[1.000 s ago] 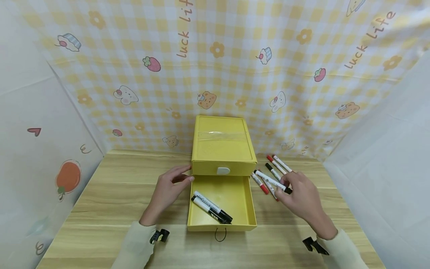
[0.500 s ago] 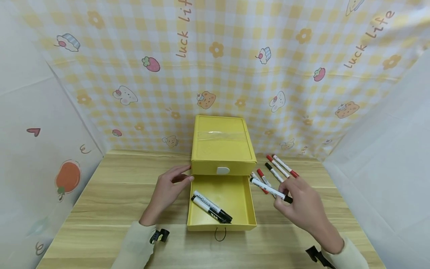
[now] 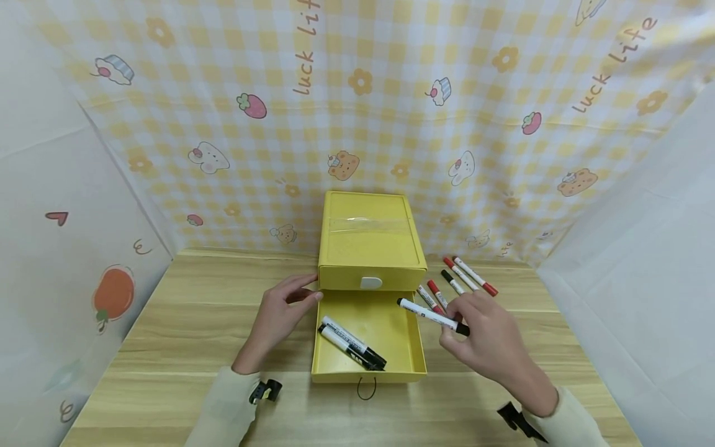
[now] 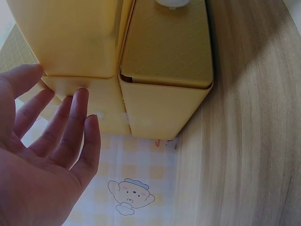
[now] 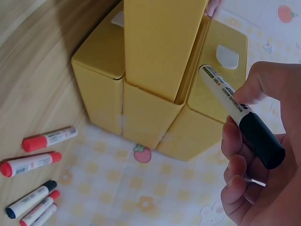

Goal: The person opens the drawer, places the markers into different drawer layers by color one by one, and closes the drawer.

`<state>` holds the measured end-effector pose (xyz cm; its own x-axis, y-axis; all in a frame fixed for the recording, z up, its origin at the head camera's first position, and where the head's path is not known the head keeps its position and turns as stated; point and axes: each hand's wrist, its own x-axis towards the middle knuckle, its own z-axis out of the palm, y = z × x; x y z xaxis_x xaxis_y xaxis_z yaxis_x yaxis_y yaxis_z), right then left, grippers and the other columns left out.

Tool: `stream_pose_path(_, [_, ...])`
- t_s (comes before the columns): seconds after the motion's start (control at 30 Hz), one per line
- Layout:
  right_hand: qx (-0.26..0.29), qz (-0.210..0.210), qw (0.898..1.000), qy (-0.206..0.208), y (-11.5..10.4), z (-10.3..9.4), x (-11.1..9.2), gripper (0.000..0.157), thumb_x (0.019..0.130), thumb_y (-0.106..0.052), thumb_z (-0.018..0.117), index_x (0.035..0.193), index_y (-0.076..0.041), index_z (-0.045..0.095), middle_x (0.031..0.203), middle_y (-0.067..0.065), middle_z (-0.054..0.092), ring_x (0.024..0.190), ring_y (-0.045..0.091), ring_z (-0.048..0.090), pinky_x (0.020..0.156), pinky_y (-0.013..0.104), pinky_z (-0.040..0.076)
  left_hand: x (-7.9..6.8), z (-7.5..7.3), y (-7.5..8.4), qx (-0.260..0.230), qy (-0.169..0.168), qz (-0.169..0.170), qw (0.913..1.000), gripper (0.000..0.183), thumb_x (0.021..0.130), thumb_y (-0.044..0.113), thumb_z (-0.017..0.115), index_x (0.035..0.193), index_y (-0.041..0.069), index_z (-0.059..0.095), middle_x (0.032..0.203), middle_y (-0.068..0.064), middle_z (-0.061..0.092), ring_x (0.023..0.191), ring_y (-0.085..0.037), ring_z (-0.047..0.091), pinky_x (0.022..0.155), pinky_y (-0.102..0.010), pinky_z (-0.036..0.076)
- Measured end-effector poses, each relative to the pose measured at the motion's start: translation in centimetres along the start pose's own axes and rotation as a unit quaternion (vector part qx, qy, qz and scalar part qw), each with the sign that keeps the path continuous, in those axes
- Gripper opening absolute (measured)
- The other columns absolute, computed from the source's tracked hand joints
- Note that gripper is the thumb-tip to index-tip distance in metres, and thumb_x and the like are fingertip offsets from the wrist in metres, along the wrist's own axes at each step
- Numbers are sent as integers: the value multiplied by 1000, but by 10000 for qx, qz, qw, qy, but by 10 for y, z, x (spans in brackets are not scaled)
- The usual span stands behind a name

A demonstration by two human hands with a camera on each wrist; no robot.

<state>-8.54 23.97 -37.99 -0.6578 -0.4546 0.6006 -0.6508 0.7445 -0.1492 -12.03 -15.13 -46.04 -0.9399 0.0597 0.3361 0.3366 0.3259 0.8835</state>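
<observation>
White marker (image 3: 427, 312) in our right hand (image 3: 490, 341) has moved left; far end now over right edge of open yellow drawer (image 3: 385, 323). We pinch it near black cap (image 5: 262, 141) with thumb and fingers. Our left hand (image 3: 282, 316) spread, fingertips touching side of yellow box (image 3: 368, 248). Two markers (image 3: 341, 341) lie side by side in drawer. More markers (image 3: 471, 272) lie on table (image 3: 167, 316), right of box.

The yellow drawer unit (image 3: 368, 253) looks like smooth plastic, its fronts (image 4: 164, 52) finely textured, with glossy clear tape (image 3: 368, 225) across the top. The whiteboard marker (image 5: 223, 92) appears smooth plastic; the table (image 3: 206, 310) shows wood grain; the backdrop (image 3: 391, 124) is creased cloth.
</observation>
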Motion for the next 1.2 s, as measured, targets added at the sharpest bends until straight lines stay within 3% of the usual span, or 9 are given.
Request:
stream_pose_path(0.33, [-1,-426,9991,-3,-11,6,22,14,74,-17,76,84,-20,68,76,-14,60,69,6,48,53,23,39,1,0,0,16,6,71,10000,40,103,13,81,140,1,74,139,-14,73,108,-28,79,96,-45,65])
stream_pose_path(0.7, [-181,-787,9956,-484,-25,13,44,13,76,-14,76,80,-20,65,74,-14,55,70,7,46,57,24,40,0,0,-2,108,4,32,9999,40,101,11,83,140,2,75,139,-13,73,107,-27,79,95,-44,65])
stream_pose_path(1.0, [-276,-1026,9910,-810,-33,18,58,13,80,-19,84,82,-18,71,79,-8,66,72,12,54,53,24,42,1,-1,-1,40,-16,30,10000,40,103,13,82,140,1,74,139,-15,73,107,-28,79,94,-44,65])
stream_pose_path(1.2, [-366,-1298,9859,-995,-38,21,66,14,81,-19,88,84,-17,74,79,-9,67,70,11,50,56,26,44,1,-1,-1,83,-27,-2,10000,40,101,12,83,139,1,75,139,-15,73,107,-29,79,94,-45,65])
